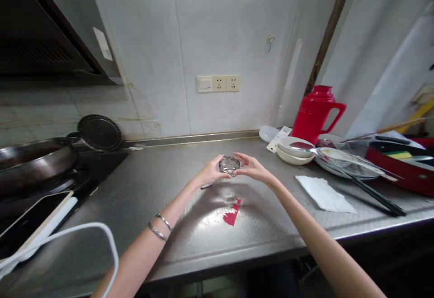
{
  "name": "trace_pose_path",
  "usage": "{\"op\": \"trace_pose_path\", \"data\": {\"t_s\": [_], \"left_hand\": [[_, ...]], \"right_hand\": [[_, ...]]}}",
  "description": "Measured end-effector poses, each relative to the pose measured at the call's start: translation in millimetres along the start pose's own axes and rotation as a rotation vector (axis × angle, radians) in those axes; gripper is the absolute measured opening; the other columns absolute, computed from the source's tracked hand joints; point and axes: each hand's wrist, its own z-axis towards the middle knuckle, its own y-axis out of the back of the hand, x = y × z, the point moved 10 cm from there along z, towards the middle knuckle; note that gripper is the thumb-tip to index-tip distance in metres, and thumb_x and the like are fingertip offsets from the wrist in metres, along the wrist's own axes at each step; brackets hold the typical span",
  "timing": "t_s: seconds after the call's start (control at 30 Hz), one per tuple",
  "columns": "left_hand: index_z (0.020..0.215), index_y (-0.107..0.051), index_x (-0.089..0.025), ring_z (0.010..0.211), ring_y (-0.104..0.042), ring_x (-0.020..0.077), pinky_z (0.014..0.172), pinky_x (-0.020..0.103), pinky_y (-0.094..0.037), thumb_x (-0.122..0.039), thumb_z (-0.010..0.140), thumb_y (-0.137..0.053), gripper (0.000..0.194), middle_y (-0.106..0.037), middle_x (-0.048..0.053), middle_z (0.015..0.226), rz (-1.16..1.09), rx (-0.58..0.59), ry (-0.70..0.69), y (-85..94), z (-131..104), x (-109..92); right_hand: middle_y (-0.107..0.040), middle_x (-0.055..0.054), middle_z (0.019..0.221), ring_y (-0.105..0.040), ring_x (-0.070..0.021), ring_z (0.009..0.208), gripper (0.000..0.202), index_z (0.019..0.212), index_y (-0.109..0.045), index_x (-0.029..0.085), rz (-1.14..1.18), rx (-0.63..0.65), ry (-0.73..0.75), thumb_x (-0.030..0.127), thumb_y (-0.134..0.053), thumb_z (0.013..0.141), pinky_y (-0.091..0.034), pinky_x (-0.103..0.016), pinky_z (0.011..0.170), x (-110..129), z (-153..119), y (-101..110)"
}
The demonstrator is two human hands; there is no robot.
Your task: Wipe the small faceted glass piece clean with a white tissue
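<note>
Between my two hands is a small clear glass bowl (229, 165) with a scalloped rim, above the middle of the metal countertop. My left hand (213, 172) grips its left side, with the thumb along the near edge. On the opposite side, my right hand (251, 167) holds it with curled fingers and thumb. A short dark object (206, 186) shows below my left hand; its kind I cannot make out. Nearer to me, a flat red patch (231, 216) with a jagged left edge lies on the steel.
A wok (37, 162) on the stove and a phone (34, 221) with a white cable are at left. To the right stand stacked bowls (295, 149), a red thermos (313, 117), a white napkin (323, 194), plates with utensils, and a red pan (396, 164). Sockets (219, 83) are on the wall.
</note>
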Motion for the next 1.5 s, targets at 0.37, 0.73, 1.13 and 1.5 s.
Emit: {"op": "trace_pose_path", "data": {"t_s": [0.37, 0.73, 1.13, 1.5], "left_hand": [[0.13, -0.048, -0.009, 0.138, -0.022, 0.0335, 0.112, 0.05, -0.021, -0.051, 0.051, -0.079, 0.094, -0.035, 0.021, 0.143, 0.058, 0.087, -0.098, -108.7, 53, -31], [0.122, -0.055, -0.01, 0.136, -0.026, 0.034, 0.111, 0.047, -0.025, -0.054, 0.053, -0.078, 0.085, -0.042, 0.02, 0.139, 0.108, 0.142, -0.119, -153.5, 68, -27], [0.121, -0.055, -0.012, 0.136, -0.026, 0.0343, 0.109, 0.049, -0.027, -0.057, 0.052, -0.077, 0.085, -0.043, 0.02, 0.139, 0.114, 0.138, -0.104, -162.2, 65, -9], [0.116, -0.058, -0.011, 0.136, -0.027, 0.0342, 0.109, 0.045, -0.028, -0.056, 0.053, -0.077, 0.079, -0.046, 0.019, 0.136, 0.131, 0.153, -0.113, -164.5, 61, -9]], "right_hand": [[-0.048, -0.019, 0.135, -0.045, -0.0331, 0.125, 0.085, 0.132, -0.046, 0.013, -0.096, -0.039, -0.125, 0.039, -0.079, 0.058, -0.039, -0.047, 0.101, -47, -55, 99], [-0.047, -0.02, 0.136, -0.043, -0.0344, 0.126, 0.086, 0.134, -0.044, 0.014, -0.09, 0.008, -0.212, 0.041, -0.077, 0.06, -0.041, -0.048, 0.099, -81, -75, 121], [-0.052, -0.019, 0.131, -0.051, -0.0324, 0.118, 0.089, 0.136, -0.041, 0.014, -0.054, 0.005, -0.234, 0.04, -0.078, 0.059, -0.041, -0.049, 0.1, -99, -78, 113], [-0.052, -0.017, 0.132, -0.053, -0.0313, 0.117, 0.087, 0.136, -0.042, 0.016, -0.033, 0.019, -0.245, 0.04, -0.078, 0.06, -0.044, -0.046, 0.098, -116, -81, 112]]}}
